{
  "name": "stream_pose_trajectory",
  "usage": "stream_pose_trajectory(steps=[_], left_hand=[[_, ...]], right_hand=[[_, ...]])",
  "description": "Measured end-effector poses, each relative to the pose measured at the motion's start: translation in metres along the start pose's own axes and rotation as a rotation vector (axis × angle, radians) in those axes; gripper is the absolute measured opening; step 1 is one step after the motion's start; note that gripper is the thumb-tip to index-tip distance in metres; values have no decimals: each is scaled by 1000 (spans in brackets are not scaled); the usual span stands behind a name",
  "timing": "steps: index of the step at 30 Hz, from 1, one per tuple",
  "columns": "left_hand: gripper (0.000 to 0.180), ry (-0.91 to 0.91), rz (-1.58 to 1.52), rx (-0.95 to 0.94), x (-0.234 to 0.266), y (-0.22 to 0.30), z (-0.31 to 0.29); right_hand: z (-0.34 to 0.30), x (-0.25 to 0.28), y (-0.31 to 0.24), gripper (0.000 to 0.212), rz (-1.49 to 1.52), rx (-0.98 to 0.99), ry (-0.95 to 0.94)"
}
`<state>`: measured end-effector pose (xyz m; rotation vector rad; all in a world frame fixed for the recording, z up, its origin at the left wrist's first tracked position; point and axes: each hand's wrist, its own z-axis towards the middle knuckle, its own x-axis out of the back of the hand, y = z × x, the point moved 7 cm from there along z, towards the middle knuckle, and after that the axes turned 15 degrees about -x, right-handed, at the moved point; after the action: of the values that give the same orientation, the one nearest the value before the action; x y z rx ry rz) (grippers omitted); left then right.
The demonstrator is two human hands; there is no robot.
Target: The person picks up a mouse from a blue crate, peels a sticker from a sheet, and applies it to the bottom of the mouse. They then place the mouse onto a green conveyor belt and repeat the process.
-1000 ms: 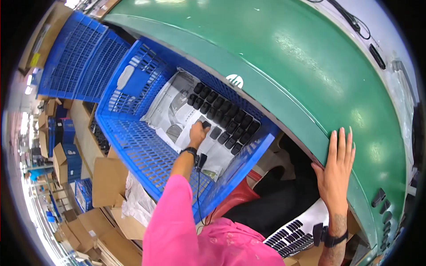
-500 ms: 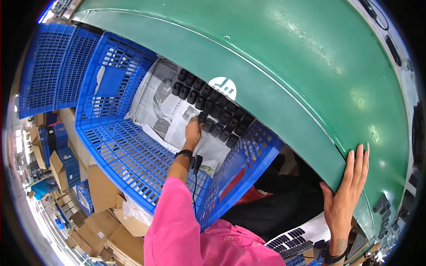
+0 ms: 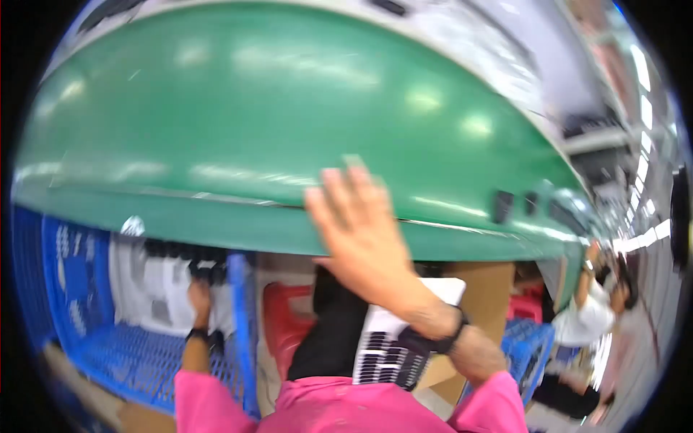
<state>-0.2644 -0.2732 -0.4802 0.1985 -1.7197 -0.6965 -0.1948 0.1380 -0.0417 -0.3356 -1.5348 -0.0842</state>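
My left hand (image 3: 199,297) is down inside the blue plastic basket (image 3: 148,364) at the left. Its fingertips are at the rows of small black plastic pieces (image 3: 209,273) on the white lining; blur hides whether they hold one. My right hand (image 3: 361,231) is open over the front edge of the green table (image 3: 238,123), fingers stretched out and nothing held. Beneath its forearm, a white sheet (image 3: 364,353) with rows of small black pieces lies by my lap.
A red stool (image 3: 285,325) stands between the basket and my legs. Cardboard (image 3: 484,303) and another blue basket (image 3: 527,350) are under the table at the right. Loose dark pieces (image 3: 503,206) lie at the table's right end. Near there a person in a white top (image 3: 585,317) sits.
The view has swung right, so the basket now appears farther left and the person at the right shows. My left hand stays among the black pieces; my right hand stays flat at the table edge.
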Motion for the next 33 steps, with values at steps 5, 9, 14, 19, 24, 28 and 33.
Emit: stream_pose_trajectory(steps=[5, 9, 14, 19, 24, 28, 33], left_hand=[[18, 54, 55, -259, 92, 98, 16], [20, 216, -50, -294, 194, 207, 17], [15, 384, -325, -507, 284, 373, -32], [57, -106, -821, -699, 227, 534, -122], [51, -457, -1372, -471, 115, 570, -156], [36, -425, -1587, -232, 84, 570, -156], [40, -500, -1358, -265, 58, 567, -148]], right_hand=[[-40, 68, 75, 72, 173, -107, 506], [-105, 90, 241, 64, -219, -897, 592], [-122, 74, 278, 55, 86, -741, 579], [-185, 65, 147, 47, 1768, -388, 148], [-266, 16, 73, 44, 1168, -494, -68], [-301, 11, 108, 32, 714, -828, 289], [-303, -5, 119, 33, 522, -785, 315]])
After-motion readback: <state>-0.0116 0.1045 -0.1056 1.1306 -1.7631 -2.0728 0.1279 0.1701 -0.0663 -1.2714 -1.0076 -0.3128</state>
